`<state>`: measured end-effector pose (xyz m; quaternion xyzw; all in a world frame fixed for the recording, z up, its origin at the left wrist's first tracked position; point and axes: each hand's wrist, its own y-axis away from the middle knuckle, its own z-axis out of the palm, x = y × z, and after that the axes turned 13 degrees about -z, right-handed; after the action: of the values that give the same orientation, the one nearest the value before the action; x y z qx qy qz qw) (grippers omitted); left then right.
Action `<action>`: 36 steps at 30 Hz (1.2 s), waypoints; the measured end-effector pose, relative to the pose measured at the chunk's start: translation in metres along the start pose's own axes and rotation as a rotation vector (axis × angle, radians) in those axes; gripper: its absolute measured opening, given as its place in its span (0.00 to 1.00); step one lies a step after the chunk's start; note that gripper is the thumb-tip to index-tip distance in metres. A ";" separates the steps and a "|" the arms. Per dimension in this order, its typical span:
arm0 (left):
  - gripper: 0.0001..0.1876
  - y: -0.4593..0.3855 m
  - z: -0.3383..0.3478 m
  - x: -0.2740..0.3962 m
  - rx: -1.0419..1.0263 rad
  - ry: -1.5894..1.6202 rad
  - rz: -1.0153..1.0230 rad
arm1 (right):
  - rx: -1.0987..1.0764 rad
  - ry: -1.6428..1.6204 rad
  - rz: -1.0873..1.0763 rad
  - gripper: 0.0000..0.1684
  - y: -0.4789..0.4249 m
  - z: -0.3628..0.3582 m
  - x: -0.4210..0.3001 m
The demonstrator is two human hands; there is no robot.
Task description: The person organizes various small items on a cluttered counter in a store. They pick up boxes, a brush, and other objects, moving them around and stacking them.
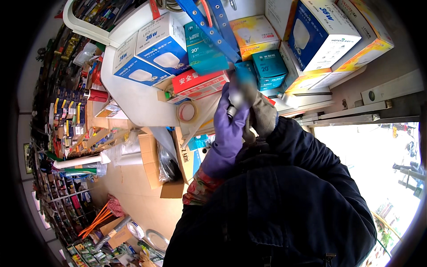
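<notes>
My left hand (229,128), in a purple rubber glove, is closed around a light bulb (237,99) whose metal base shows between thumb and fingers. My right hand (264,115), in a grey-brown glove, is up against the bulb's far side; a blurred teal thing (245,78) is at its fingertips, and I cannot tell whether it is a box. Just beyond both hands stand small teal bulb boxes (269,68). A red and white box (200,83) lies to the left of them. Another white bulb (289,100) lies right of my right hand.
Blue and white LED lamp boxes (161,43) and yellow and white bulb boxes (255,33) stand on the white counter (115,90). A tape roll (186,111) lies near its edge. Blue perforated straps (208,30) hang over the boxes. An open carton (150,160) is below, left.
</notes>
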<state>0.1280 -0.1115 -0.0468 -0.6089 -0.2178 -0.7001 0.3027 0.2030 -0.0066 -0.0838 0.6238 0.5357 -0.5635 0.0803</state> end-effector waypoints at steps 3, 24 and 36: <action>0.22 0.000 -0.016 0.015 -0.035 0.084 -0.089 | 0.085 -0.309 0.133 0.28 -0.006 -0.014 0.015; 0.25 0.033 -0.029 -0.011 0.006 -0.724 -0.047 | 0.092 -0.665 0.258 0.24 -0.010 -0.030 0.020; 0.32 0.037 -0.021 -0.002 -0.120 -0.390 -0.247 | 0.103 -0.816 0.080 0.29 0.002 0.003 -0.015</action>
<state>0.1391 -0.1521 -0.0545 -0.7181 -0.3031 -0.6127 0.1304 0.2060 -0.0179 -0.0741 0.3728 0.4064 -0.7870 0.2765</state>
